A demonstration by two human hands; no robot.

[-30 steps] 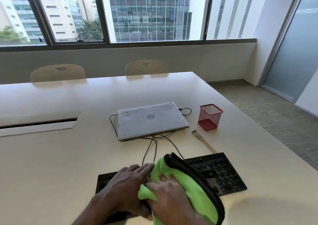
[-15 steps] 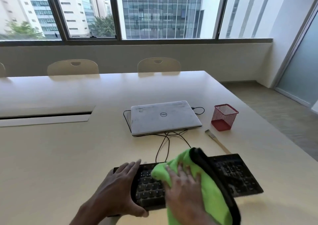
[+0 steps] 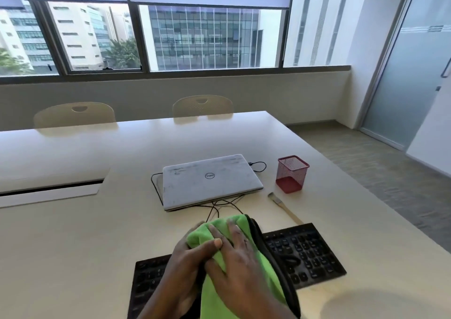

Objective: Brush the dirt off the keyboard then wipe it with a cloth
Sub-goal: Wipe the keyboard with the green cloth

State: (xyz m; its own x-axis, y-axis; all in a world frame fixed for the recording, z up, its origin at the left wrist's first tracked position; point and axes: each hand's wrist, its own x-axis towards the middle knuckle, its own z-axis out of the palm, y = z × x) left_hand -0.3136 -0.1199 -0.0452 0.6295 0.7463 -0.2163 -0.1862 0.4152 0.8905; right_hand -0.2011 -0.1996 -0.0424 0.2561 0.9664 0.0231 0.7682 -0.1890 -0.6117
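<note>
A black keyboard [image 3: 310, 255] lies across the near edge of the table, its middle covered. A green cloth with a black edge [image 3: 263, 279] is spread over that middle. My right hand [image 3: 240, 265] presses flat on the cloth with fingers spread. My left hand [image 3: 188, 257] sits against its left side, thumb and fingers pinching a fold of the cloth. A small brush with a wooden handle [image 3: 285, 207] lies on the table behind the keyboard's right end.
A closed silver laptop [image 3: 210, 180] with black cables lies behind the keyboard. A red mesh cup [image 3: 291, 173] stands to its right. The table's right edge drops to the floor. Two chairs stand at the far side.
My left hand has moved right from the keyboard's left part onto the cloth and now pinches it. The cloth and my right hand have shifted left along the keys.
</note>
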